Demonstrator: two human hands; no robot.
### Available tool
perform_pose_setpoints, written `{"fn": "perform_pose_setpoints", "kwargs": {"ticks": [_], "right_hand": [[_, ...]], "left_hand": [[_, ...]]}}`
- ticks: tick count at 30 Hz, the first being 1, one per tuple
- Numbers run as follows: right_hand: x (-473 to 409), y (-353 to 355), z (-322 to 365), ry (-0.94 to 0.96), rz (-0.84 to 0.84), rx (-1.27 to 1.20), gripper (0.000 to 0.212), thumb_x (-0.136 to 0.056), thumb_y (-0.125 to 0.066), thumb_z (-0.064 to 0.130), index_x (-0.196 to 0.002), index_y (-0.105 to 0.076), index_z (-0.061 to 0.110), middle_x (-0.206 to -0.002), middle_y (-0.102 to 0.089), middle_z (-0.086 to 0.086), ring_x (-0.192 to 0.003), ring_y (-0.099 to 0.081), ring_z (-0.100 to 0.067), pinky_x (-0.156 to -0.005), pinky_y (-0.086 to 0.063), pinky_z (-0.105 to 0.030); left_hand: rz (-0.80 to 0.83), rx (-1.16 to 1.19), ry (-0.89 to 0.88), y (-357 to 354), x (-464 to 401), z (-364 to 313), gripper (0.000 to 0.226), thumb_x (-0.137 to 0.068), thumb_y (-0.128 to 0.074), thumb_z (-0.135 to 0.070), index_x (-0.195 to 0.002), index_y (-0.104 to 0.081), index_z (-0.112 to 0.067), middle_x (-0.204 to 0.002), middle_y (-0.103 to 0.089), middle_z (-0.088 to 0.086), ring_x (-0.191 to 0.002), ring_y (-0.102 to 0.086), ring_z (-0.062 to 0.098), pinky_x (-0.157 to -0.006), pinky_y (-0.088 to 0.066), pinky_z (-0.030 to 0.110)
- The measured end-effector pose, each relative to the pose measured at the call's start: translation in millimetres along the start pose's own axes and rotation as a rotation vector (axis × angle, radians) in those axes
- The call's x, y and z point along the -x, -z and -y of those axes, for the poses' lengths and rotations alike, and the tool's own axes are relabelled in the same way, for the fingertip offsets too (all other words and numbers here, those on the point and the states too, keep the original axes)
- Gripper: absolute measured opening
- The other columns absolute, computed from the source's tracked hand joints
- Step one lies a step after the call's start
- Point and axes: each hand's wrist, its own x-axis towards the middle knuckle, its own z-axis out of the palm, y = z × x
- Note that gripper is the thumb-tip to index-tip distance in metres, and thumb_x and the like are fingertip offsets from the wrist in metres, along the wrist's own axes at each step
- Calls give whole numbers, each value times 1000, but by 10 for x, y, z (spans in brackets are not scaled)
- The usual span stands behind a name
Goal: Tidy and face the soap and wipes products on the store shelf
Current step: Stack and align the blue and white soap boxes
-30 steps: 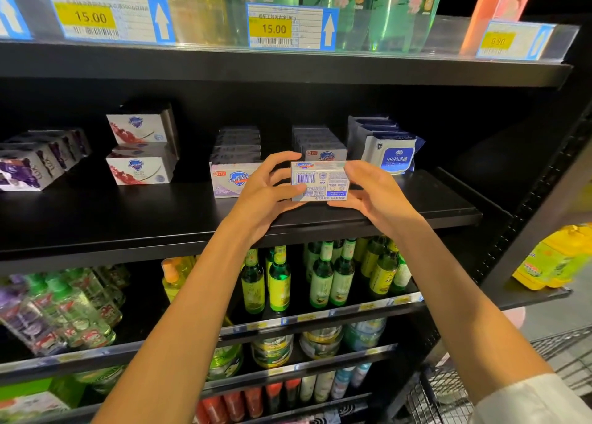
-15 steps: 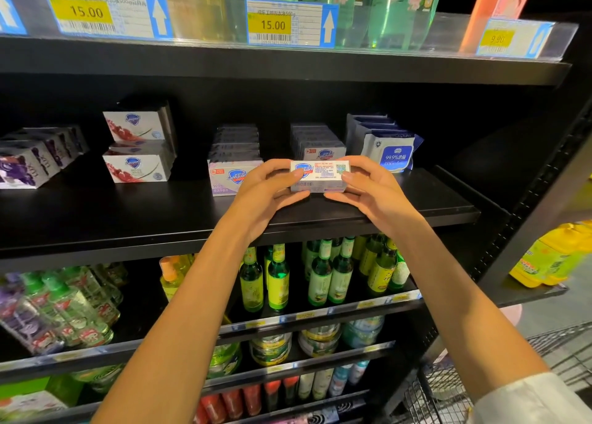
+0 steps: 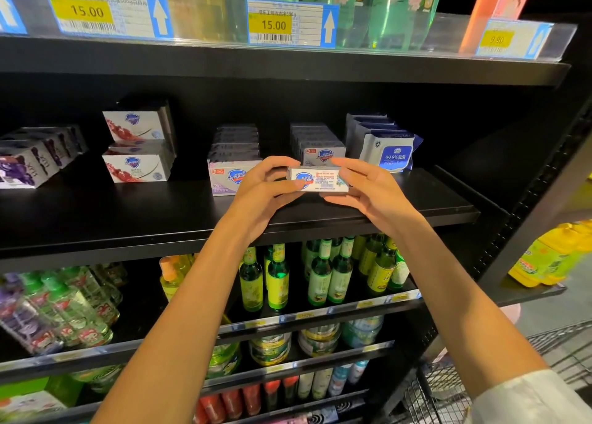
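Both hands pinch one Safeguard soap box (image 3: 317, 179) by its ends: left hand (image 3: 262, 188), right hand (image 3: 368, 189), above the shelf (image 3: 128, 212) front edge. Soap rows and wipes packs (image 3: 389, 153) sit set back; most facing looks undone.

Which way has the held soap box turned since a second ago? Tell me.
Yes. The soap box has tipped back against the shelf edge: its barcode panel no longer faces the camera, its narrow side does.

Retail shop aisle, black shelving (image 3: 320, 221), yellow price tags (image 3: 270, 23), stocked bottles (image 3: 278, 282), probably a trolley (image 3: 448, 391)
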Motion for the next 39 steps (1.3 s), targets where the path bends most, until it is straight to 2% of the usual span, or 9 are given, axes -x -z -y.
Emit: {"fn": "perform_pose_setpoints", "kwargs": {"ticks": [4,8,11,16,22,25,30,36,39], "right_hand": [[-12,22,-15,17,-10,22,43,-99,-68,17,-141,-61,13,-127,-74,-7,-121,-70,-23,-90,-63,-36],[-17,44,-17,45,3,42,45,-97,-70,10,-141,-60,15,-133,-70,-6,-124,-69,-23,-94,-62,-42],[-11,50,-25,63,14,32,46,-96,-71,6,-140,-62,17,-135,-68,-3,-129,-65,-22,-93,-62,-45],[-5,46,-40,92,37,36,50,-96,-71,3,-140,-59,21,-136,-66,-3,-128,-65,-20,-92,-63,-46],[-56,19,-59,36,10,35,45,-98,-70,12,-141,-57,20,-132,-70,-7,-125,-67,-26,-92,-62,-47],[-49,24,-68,48,0,60,45,-94,-73,11,-136,-60,22,-129,-71,-5,-127,-66,-24,-89,-63,-44],[-44,42,-87,75,42,94,47,-94,-75,8,-137,-60,21,-132,-70,-4,-131,-63,-22,-93,-62,-48],[-76,42,-112,122,48,287,47,-96,-73,8,-140,-58,17,-128,-72,-2,-125,-66,-14,-103,-58,-39],[-71,21,-146,186,46,468,38,-95,-76,14,-131,-68,17,-125,-74,4,-119,-67,-6,-108,-53,-31]], "left_hand": [[11,-6,5,-14,4,-9,49,-89,-74,7,-134,-60,-8,-127,-71,13,-123,-68,25,-97,-60,40],[-4,82,27,-27,-11,-21,58,-91,-75,-3,-143,-54,-19,-132,-69,18,-117,-71,31,-102,-57,46],[-39,108,74,-33,-35,-19,57,-94,-74,-9,-145,-51,-18,-123,-74,15,-113,-73,30,-102,-57,48],[-35,72,76,-28,-50,6,56,-92,-73,2,-142,-54,-12,-120,-76,16,-112,-74,29,-97,-60,43],[-46,15,36,-19,-57,10,48,-91,-73,5,-134,-61,-12,-123,-74,10,-117,-71,24,-88,-62,37],[-43,-27,21,-28,-47,16,48,-90,-75,2,-133,-60,-15,-123,-74,8,-120,-70,24,-92,-62,42],[-73,-116,-11,-59,-43,33,45,-87,-80,-1,-127,-64,-16,-120,-75,10,-119,-70,26,-95,-61,48],[-209,-225,-48,-23,67,-41,43,-86,-81,0,-121,-66,-18,-117,-75,5,-113,-72,22,-77,-62,31],[-266,-322,-66,141,177,-123,43,-85,-81,0,-119,-66,-22,-121,-71,1,-113,-70,18,-69,-58,21]]}}
